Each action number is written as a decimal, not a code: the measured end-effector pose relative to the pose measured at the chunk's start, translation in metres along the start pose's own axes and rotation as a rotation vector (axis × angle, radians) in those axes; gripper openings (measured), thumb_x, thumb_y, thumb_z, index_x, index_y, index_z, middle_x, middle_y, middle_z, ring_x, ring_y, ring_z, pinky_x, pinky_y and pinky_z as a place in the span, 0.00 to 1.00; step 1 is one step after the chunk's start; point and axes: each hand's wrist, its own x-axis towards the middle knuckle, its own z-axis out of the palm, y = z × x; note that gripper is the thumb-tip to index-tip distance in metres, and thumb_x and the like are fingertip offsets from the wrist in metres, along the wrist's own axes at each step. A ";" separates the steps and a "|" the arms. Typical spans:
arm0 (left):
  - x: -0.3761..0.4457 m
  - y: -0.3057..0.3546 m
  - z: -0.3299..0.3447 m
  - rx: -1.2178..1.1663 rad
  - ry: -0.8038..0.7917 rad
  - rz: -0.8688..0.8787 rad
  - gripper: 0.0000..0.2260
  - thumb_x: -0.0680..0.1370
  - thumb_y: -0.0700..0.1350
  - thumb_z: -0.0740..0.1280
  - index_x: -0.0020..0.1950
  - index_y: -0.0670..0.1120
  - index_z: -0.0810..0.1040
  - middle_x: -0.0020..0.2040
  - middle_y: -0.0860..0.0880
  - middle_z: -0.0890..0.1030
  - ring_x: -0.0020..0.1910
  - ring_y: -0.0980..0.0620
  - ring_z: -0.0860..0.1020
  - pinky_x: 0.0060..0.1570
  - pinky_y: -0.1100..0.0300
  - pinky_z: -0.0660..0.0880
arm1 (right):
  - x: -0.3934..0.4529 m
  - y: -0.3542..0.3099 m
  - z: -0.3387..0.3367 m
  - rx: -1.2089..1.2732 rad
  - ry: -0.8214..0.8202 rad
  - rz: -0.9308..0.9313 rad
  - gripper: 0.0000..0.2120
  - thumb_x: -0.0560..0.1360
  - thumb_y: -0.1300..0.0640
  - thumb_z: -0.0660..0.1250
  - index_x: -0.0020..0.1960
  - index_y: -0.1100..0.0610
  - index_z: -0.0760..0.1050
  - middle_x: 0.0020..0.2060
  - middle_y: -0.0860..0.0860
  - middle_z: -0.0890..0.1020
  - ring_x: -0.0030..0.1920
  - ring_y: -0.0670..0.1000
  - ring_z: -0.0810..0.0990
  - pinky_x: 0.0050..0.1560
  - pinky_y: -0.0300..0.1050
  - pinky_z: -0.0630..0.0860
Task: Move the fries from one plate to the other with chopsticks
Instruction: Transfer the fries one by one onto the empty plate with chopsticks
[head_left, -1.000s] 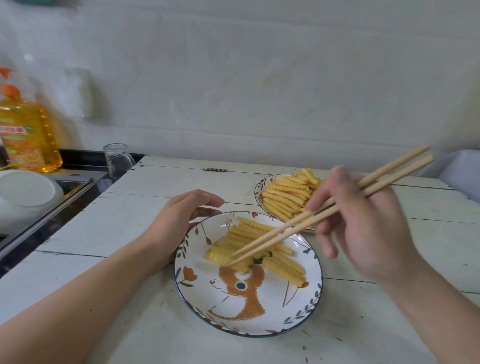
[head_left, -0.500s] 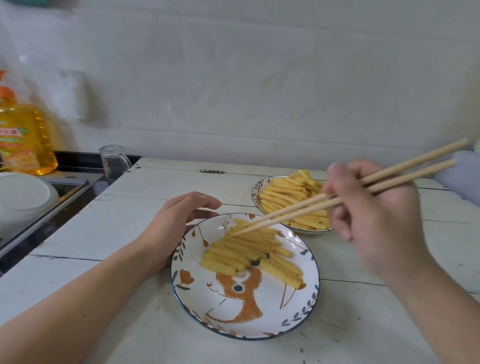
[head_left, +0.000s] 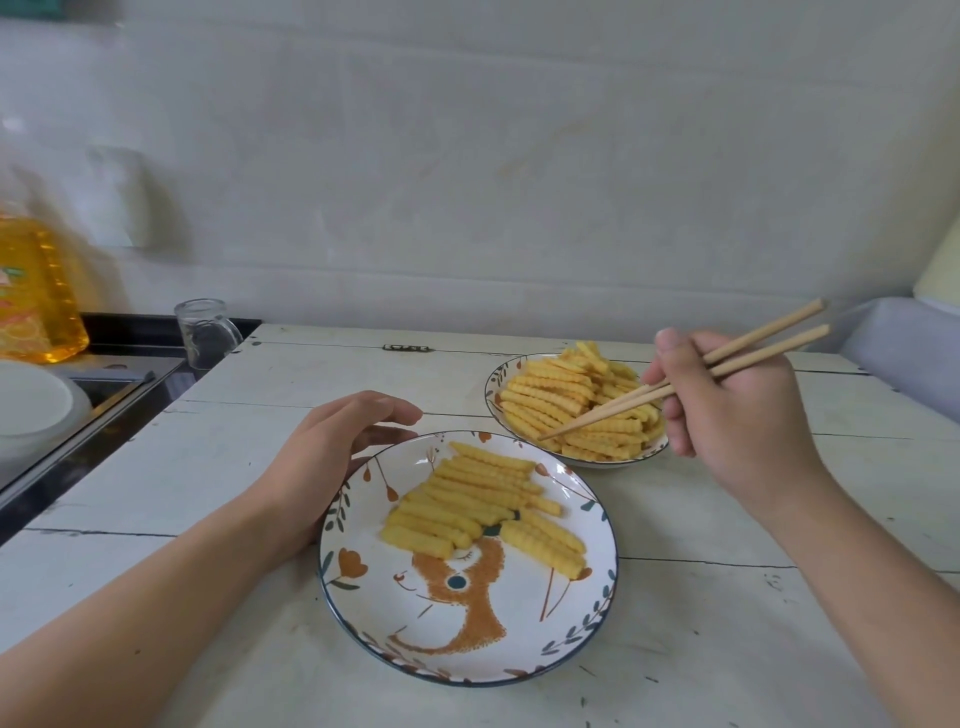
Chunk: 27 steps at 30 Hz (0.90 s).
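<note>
A near plate (head_left: 467, 654) with an orange animal drawing holds a row of crinkle-cut fries (head_left: 483, 504) on its far half. Behind it to the right, a far plate (head_left: 493, 382) is piled with more fries (head_left: 561, 400). My right hand (head_left: 737, 415) grips a pair of wooden chopsticks (head_left: 623, 402); their tips are close together, over the near edge of the far pile, with no fry between them. My left hand (head_left: 332, 457) rests with relaxed fingers on the table against the near plate's left rim.
The white wooden table (head_left: 260, 467) ends at a dark counter on the left, with a clear glass (head_left: 205, 332), a yellow oil bottle (head_left: 36, 291) and a white bowl (head_left: 31, 405). A grey tray (head_left: 904, 348) sits at the far right. A wall stands behind.
My right hand has carried the chopsticks from the near plate's fries back and right to the far plate's pile. The left hand has stayed by the near plate.
</note>
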 end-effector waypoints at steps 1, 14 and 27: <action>0.000 0.000 0.000 0.003 0.000 0.000 0.16 0.86 0.49 0.61 0.50 0.49 0.88 0.56 0.43 0.87 0.59 0.40 0.85 0.67 0.34 0.77 | -0.001 0.001 0.001 -0.005 -0.013 -0.002 0.18 0.81 0.52 0.65 0.36 0.58 0.78 0.23 0.54 0.71 0.19 0.52 0.69 0.21 0.39 0.67; 0.001 -0.001 -0.001 0.008 -0.001 0.001 0.16 0.86 0.49 0.61 0.50 0.49 0.88 0.55 0.42 0.88 0.59 0.39 0.85 0.67 0.33 0.77 | 0.004 0.012 0.007 0.074 0.052 0.092 0.22 0.84 0.50 0.59 0.39 0.62 0.76 0.23 0.53 0.73 0.19 0.55 0.72 0.22 0.42 0.69; -0.003 0.004 0.001 -0.032 -0.022 0.012 0.16 0.75 0.56 0.65 0.50 0.49 0.88 0.55 0.41 0.87 0.59 0.38 0.84 0.67 0.33 0.76 | -0.044 -0.045 0.035 0.352 -0.396 0.102 0.25 0.79 0.43 0.65 0.32 0.60 0.77 0.22 0.58 0.72 0.16 0.56 0.69 0.20 0.41 0.66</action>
